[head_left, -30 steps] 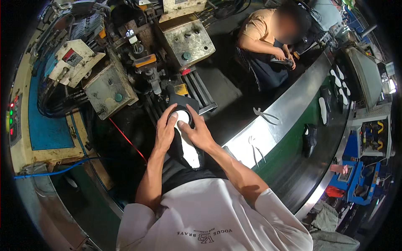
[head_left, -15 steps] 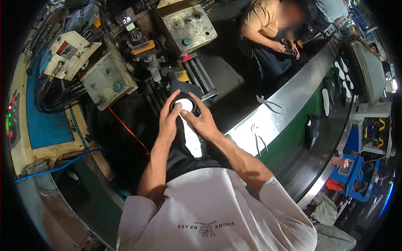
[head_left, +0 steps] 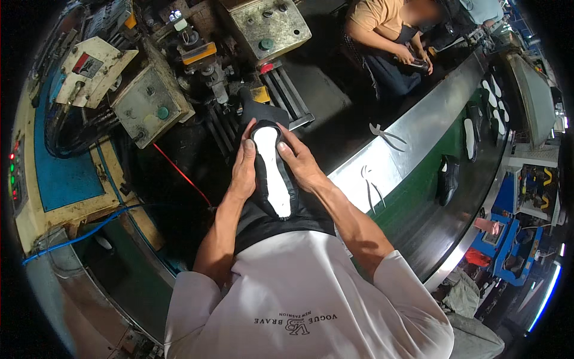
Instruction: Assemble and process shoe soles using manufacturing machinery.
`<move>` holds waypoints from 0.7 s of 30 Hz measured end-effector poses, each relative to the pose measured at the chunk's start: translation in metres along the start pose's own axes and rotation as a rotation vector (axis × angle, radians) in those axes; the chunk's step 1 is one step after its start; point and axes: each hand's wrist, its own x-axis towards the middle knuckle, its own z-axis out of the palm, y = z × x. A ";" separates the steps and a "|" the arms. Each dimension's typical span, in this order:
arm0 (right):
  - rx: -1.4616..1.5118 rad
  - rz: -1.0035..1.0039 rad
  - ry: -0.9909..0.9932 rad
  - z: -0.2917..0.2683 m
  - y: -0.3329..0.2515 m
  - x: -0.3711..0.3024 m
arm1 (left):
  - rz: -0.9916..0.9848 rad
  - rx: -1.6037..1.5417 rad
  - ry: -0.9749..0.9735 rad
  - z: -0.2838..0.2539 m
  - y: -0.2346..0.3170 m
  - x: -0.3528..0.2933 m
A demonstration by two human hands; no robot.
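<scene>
Between my hands is a black shoe upper (head_left: 275, 170) with its long white bottom turned up. It lies lengthwise, the far end close to a dark padded part (head_left: 263, 111) of the machine and the near end by my lap. My left hand (head_left: 244, 166) grips its left side near the far end. Along the opposite side, my right hand (head_left: 302, 164) is closed on the same shoe, thumb against the edge. The fingertips under the shoe are hidden.
Two pairs of pincers (head_left: 388, 139) lie on the metal ledge (head_left: 418, 119) at right. Beyond it, a green belt (head_left: 412, 179) carries black shoes (head_left: 447, 179) and white soles. Control boxes (head_left: 267, 33) stand ahead. A co-worker (head_left: 382, 42) holds a dark object at far right.
Both thumbs have moved off the white bottom to the shoe's sides, uncovering its far end. The co-worker's hands have shifted slightly.
</scene>
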 end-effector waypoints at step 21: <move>-1.557 -0.492 -0.378 0.031 -0.015 -0.065 | -0.035 0.160 0.547 -0.079 -0.002 0.031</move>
